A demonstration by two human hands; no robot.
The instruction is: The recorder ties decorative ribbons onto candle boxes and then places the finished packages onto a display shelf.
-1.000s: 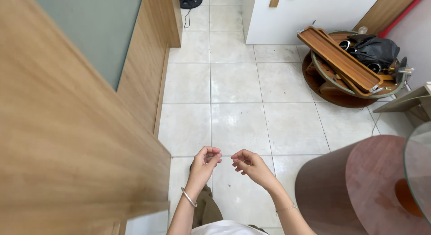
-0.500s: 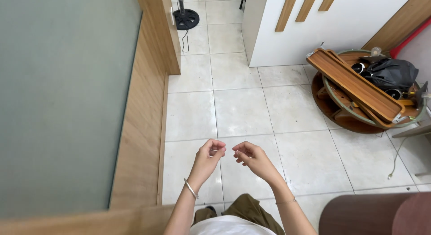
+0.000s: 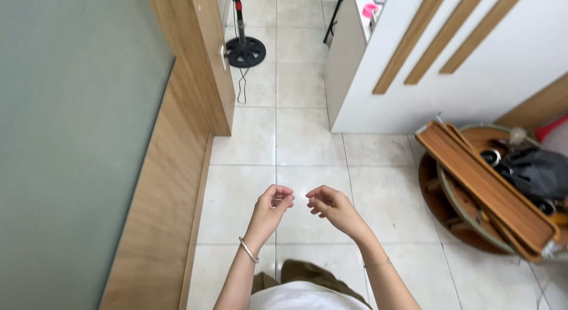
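My left hand (image 3: 273,206) and my right hand (image 3: 328,205) are held out side by side over the pale tiled floor (image 3: 296,138), a small gap between them. Both have the fingers curled in and the fingertips pinched together, facing each other. Nothing shows clearly between the fingertips; anything thin held there is too small to make out. A silver bangle (image 3: 248,249) circles my left wrist and a fine bracelet (image 3: 377,264) my right. My white top and olive trousers show at the bottom edge.
A wooden panel with frosted glass (image 3: 171,227) runs along the left. A white cabinet with wooden slats (image 3: 414,79) stands at the back right. A round wooden stand (image 3: 441,197) holds planks and a black bag (image 3: 541,174). A black round stand base (image 3: 245,51) sits far back.
The view has tilted up and forward, showing more floor and the white cabinet. The brown rounded furniture at the lower right has left the view. My hands keep the same pinched pose.
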